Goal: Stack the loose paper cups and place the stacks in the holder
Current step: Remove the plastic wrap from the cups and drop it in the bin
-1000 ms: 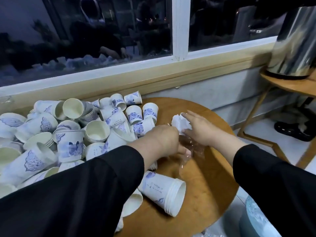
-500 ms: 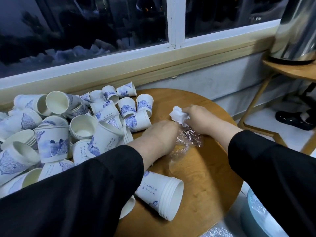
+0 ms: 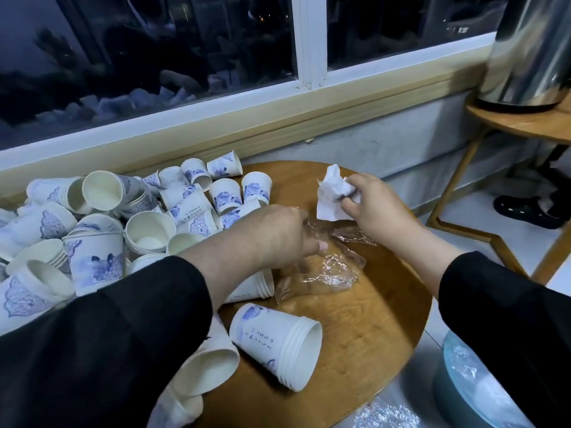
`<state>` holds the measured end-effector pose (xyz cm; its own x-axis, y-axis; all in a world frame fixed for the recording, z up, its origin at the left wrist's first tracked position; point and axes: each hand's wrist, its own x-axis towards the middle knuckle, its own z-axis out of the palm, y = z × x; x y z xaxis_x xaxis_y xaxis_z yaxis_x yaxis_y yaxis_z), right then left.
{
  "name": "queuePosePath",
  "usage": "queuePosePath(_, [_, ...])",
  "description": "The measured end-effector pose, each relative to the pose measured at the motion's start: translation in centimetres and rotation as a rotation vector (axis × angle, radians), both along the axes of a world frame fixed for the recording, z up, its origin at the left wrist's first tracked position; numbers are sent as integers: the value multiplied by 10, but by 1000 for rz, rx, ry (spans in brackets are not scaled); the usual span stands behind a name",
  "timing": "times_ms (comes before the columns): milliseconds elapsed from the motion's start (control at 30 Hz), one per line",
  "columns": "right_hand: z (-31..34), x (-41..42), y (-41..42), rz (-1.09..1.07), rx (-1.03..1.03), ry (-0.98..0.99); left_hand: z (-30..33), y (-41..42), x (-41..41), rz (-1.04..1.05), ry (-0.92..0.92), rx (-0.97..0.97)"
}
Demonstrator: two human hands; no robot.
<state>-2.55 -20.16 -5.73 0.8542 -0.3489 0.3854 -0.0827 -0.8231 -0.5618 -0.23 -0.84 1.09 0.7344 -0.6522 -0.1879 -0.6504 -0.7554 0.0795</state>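
Clearing rubbish first, your right hand (image 3: 375, 208) pinches a crumpled tissue (image 3: 332, 196) above the round table (image 3: 364, 332), probably to free space. Your left hand (image 3: 278, 234) curls onto the clear plastic wrap (image 3: 332, 270), though a firm hold I cannot tell. Loose paper cups (image 3: 148, 220) lie heaped at left; no holder is visible.

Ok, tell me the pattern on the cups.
White cups with blue floral prints, head view.

Right grip (image 3: 375, 208) curled, pinching; left grip (image 3: 278, 233) knuckles-up, fingers curled.
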Motion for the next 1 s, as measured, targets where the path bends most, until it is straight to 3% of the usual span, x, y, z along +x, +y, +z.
queuePosePath(167, [-3, -24, 4, 128, -62, 208, -6, 9, 1, -24, 60, 136])
queuePosePath(300, [-7, -40, 22, 270, 79, 477, -11, 14, -3, -90, 51, 209])
queuePosePath(400, [-11, -45, 29, 312, 2, 601, -14, 15, -5, -103, 19, 252])
queuePosePath(700, [-31, -51, 42, 316, -29, 314, -32, -1, 10, -74, -10, 180])
queuePosePath(833, [-31, -56, 41, 306, 165, 340, -39, -16, 17, -126, -33, 98])
queuePosePath(933, [-28, -58, 42, 306, 98, 399, -42, -20, 22, -130, -55, -14])
queuePosePath(1000, [-31, -57, 43, 282, 58, 330, -42, -21, 24, -116, -38, -79])
